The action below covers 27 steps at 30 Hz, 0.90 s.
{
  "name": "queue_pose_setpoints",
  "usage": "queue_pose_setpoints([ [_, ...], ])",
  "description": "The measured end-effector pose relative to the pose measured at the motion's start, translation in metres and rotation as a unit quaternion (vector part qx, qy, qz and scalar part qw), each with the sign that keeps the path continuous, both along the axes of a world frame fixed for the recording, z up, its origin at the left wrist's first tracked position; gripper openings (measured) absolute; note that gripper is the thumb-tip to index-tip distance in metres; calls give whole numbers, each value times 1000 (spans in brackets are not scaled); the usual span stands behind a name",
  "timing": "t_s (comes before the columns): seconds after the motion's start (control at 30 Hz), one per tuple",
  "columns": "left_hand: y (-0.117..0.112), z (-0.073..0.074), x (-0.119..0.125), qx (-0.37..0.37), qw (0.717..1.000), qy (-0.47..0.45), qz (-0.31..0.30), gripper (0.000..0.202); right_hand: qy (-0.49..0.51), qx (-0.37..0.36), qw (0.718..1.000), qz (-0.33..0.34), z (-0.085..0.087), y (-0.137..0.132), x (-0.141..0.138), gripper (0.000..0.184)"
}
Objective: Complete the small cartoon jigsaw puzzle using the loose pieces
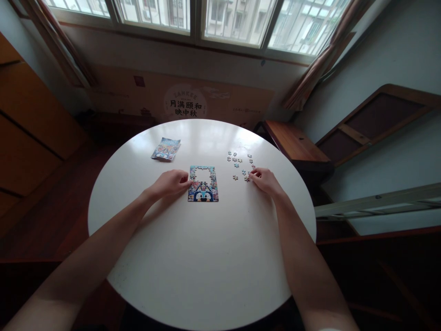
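A small colourful jigsaw puzzle point(203, 185) lies in the middle of the round white table point(193, 257), with a gap of bare table in its upper half. My left hand point(171, 182) rests at its left edge, fingers curled, fingertips touching the puzzle. My right hand point(264, 179) is to the right, its fingertips pinched on a loose puzzle piece point(247, 178) on the table. Several more loose pieces point(237, 161) lie scattered just beyond that hand.
A torn printed packet point(166, 149) lies at the table's far left. A flat cardboard box point(186, 102) leans against the wall under the window. A wooden bench point(294, 143) stands at the right, wooden cabinets point(31, 119) at the left.
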<state>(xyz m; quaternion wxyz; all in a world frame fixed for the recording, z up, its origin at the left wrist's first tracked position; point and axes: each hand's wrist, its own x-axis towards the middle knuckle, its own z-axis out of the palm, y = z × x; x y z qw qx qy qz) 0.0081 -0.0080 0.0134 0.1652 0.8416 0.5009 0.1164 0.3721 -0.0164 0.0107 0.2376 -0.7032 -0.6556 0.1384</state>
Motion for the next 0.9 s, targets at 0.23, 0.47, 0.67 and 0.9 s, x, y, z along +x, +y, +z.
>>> queue_pose_setpoints([
  [0.23,0,0,0,2,1000,-10,-6,42,3,-25,1000,-4,1,-1,-1,18],
  [0.47,0,-1,0,0,1000,-9,0,41,14,-32,999,0,2,-2,-1,18],
  [0.67,0,-1,0,-3,1000,-6,4,41,19,-32,999,4,1,-2,-1,18],
  [0.9,0,0,0,-1,1000,-4,-2,41,5,-31,999,-6,0,0,3,19],
])
